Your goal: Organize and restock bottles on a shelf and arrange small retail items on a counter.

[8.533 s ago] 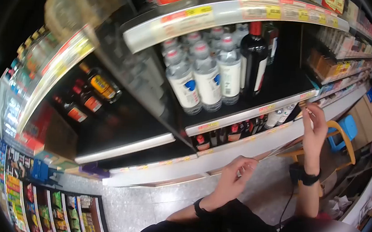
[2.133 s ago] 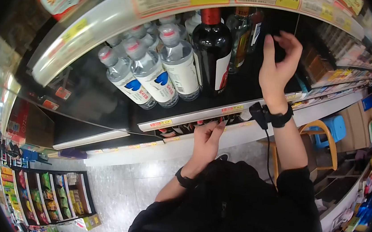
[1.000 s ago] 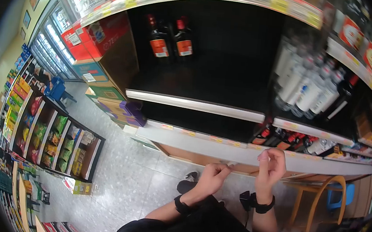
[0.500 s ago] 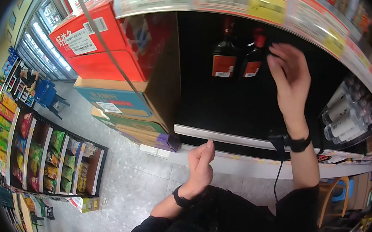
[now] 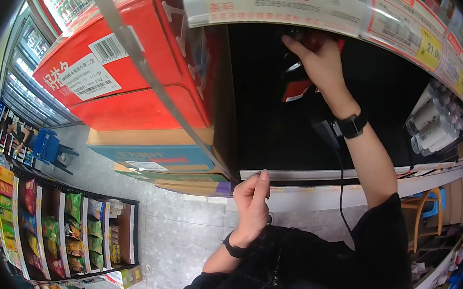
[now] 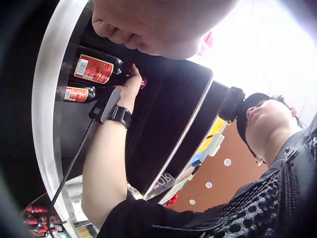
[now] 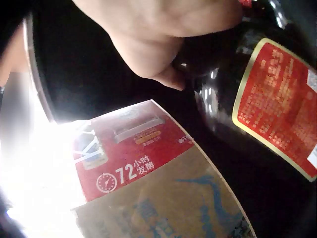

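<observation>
A person in a dark top is standing at a shop shelf, seen from above their head. Half a second ago the right hand (image 5: pixel 320 61) was hovering with spread fingers in front of two dark bottles; now it is reaching deeper into the black shelf (image 5: pixel 317 178) bay and closing round the neck of the nearer dark bottle (image 5: pixel 295 86), so the reach appears to be turning into a grasp and the bottle is probably about to be taken or shifted. The grip of that hand is clamped on the bottle neck, as the right wrist view is showing, with the palm and thumb wrapping the dark glass just above the label. The bottle is standing upright at the back of the shelf, just under the price strip (image 5: pixel 322 8) of the shelf above, with a second bottle (image 6: pixel 74 93) just beside it. It is a dark, glossy glass bottle with a red label (image 7: pixel 275 106) edged in gold, and a red cap is partly hidden by the fingers. The left hand (image 5: pixel 254 199) is resting low at the pale front edge of the shelf, fingers together and loosely curled, and I cannot tell whether it is pinching anything. Red cartons (image 5: pixel 121 72) are sitting to the left of the bay.
</observation>
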{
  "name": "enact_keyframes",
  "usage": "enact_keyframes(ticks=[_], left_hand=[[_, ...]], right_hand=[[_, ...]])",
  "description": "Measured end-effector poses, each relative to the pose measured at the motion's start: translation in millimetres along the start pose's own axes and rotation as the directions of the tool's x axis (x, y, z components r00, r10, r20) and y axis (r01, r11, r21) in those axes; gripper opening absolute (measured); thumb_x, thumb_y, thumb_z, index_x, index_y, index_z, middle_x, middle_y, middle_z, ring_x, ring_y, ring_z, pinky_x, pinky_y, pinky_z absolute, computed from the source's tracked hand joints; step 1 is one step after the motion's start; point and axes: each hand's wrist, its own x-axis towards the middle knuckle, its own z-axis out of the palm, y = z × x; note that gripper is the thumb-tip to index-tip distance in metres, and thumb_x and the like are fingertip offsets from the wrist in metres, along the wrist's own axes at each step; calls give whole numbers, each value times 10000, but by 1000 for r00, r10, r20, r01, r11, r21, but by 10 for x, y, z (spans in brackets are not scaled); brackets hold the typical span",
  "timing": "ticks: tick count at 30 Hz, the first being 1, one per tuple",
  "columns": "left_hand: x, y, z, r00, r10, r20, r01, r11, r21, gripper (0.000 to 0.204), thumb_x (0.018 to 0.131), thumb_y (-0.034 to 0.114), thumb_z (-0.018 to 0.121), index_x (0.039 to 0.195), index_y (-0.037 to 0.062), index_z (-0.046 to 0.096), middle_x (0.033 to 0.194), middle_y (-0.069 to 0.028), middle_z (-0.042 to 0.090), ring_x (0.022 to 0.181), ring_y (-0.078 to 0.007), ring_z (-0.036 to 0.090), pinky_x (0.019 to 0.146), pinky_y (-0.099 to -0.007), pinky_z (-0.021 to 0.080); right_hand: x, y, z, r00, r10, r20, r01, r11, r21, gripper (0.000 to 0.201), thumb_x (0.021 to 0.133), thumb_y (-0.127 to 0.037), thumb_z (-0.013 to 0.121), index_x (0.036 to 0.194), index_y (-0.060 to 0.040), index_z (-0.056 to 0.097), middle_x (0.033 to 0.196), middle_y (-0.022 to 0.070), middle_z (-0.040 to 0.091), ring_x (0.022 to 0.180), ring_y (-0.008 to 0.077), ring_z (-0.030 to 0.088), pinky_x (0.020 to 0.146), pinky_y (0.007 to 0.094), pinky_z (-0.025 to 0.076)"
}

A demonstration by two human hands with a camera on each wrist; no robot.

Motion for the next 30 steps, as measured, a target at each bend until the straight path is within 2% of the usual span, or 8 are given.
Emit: enact_keyframes(ticks=[5,9,12,14,16,20,27,30], left_hand=[[64,82,62,1000,24,16,-25,996,81,457,1023,199,526,601,73,404,592,31,384,568,-76,312,555,-275,249],[131,19,96,998,35,56,-38,998,47,363,1018,198,529,687,53,494,649,7,476,626,-84,416,609,-252,331],[176,-26,169,989,85,123,-89,996,31,183,1007,170,523,951,16,604,997,-99,631,856,-136,584,784,-271,457],[192,-46,284,986,97,132,-106,992,61,153,998,147,544,995,13,618,1094,-111,607,953,-155,582,853,-286,459],[191,-73,363,979,100,177,-121,986,111,211,984,131,566,1154,19,623,1347,-149,512,1205,-219,530,997,-329,433],[161,-131,666,964,122,234,-158,977,143,344,1000,168,540,1312,25,557,1474,-170,417,1313,-251,463,1037,-354,413],[-351,-346,1626,863,4,505,14,999,-32,484,1025,187,499,1448,-30,412,1505,-186,411,1350,-275,449,1113,-386,350],[-700,-556,2079,813,-3,582,-43,997,65,505,1037,295,460,1427,-26,457,1386,-176,538,1235,-253,544,1034,-396,434]], right_hand=[[-327,-51,-197,989,123,-80,-87,929,359,216,822,-137,778,750,6,632,720,16,659,682,101,622,652,246,466],[-605,-168,-388,969,141,-201,-16,854,520,150,820,-39,743,782,15,608,716,54,638,662,125,646,641,273,510],[-830,-210,-641,966,135,-222,8,837,547,114,819,-1,697,790,27,590,719,95,637,681,186,677,650,298,535],[-977,-288,-808,953,158,-259,22,814,580,91,814,27,653,771,25,572,713,121,634,684,228,684,659,308,539],[-1100,-360,-1000,946,135,-293,60,819,570,97,815,23,655,774,20,567,718,126,637,683,226,680,662,311,538],[-1265,-502,-1539,915,92,-393,151,826,543,106,803,18,644,779,4,541,699,137,618,681,254,662,688,350,525],[-1851,-748,-2769,850,34,-525,191,910,367,153,780,-108,624,718,-49,497,621,114,562,675,283,630,791,425,469],[-2214,-736,-3394,840,20,-541,163,944,288,154,782,-108,620,725,-58,486,627,103,563,684,278,625,791,422,476]])
